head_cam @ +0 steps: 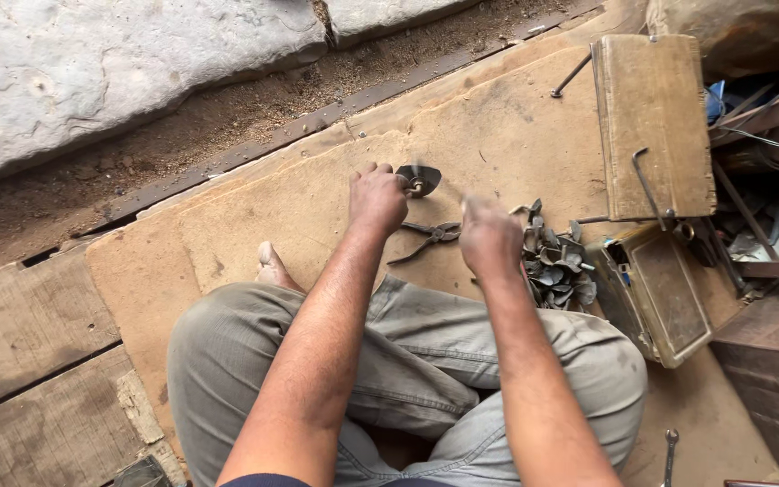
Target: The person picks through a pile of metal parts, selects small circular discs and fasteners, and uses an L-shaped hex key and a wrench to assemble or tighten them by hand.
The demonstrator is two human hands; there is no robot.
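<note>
Near the middle of the frame the left hand [377, 197] pinches a small dark metal piece [418, 179] against the board [317, 189]. The right hand [489, 236] is closed, its tool blurred. Pliers [427, 237] lie between the hands. I think the piece must stay flat and fingers clear

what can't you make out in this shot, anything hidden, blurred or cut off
- Head view: whatever the right hand grips is motion-blurred; tool unclear.
- Head view: the left hand covers part of the small dark metal piece, so its shape is unclear.
- Head view: the wrench is cut off by the bottom edge.
- Head view: the pile of metal leaves is too tangled to count.
- Head view: the open metal box interior is in shadow.
</note>
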